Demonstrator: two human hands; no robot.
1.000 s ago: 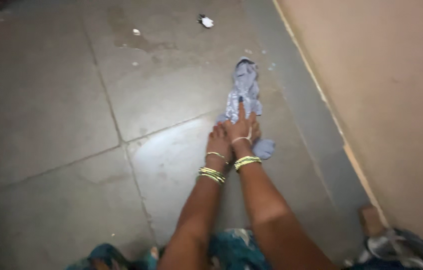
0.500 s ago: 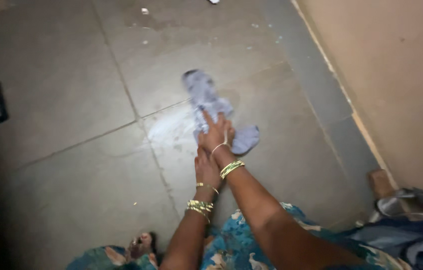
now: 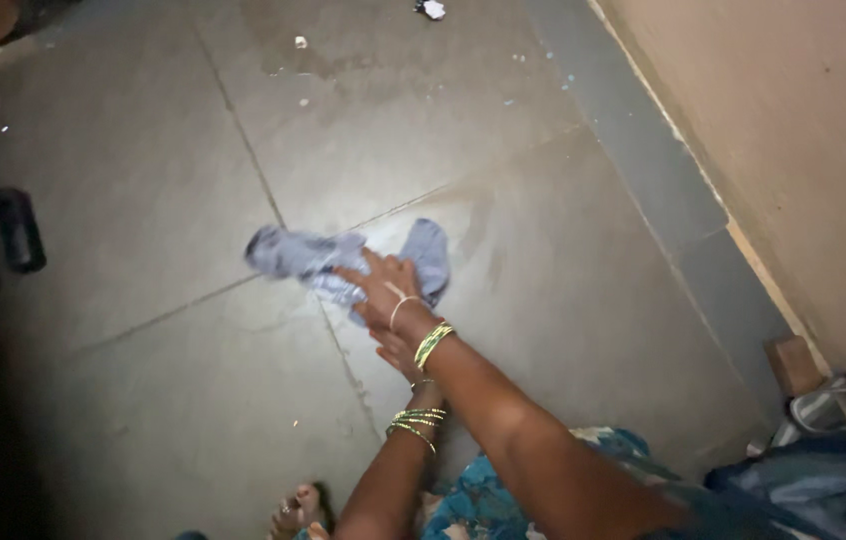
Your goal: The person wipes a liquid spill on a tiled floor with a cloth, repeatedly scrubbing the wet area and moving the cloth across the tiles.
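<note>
I am looking down at a grey stone floor (image 3: 143, 400) made of large slabs with thin joints running between them, and a tan wall (image 3: 803, 150) is rising along its right edge. At the lower right a heap of blue and grey fabric (image 3: 823, 470) is lying against the wall, with one small brown block (image 3: 793, 362) just beside it. My two arms are reaching forward from the bottom of the view, the right one crossing above the left. My right hand (image 3: 383, 285) is lying palm down with its fingers spread flat, pressing on one pale blue cloth (image 3: 328, 262); it is not clutching the cloth, only bearing on it. The cloth is stretching out rumpled on the floor, across a joint between slabs, its long end trailing to the left of the hand. My left hand (image 3: 398, 350) is sitting just behind and partly under the right wrist, fingers loosely extended, and I cannot tell whether it is touching the cloth. Each wrist is wearing a stack of gold and green bangles (image 3: 433, 343). One dark cylindrical object (image 3: 19, 228) is lying well apart at the left. A few white scraps (image 3: 432, 9) are dotting the far floor.
</note>
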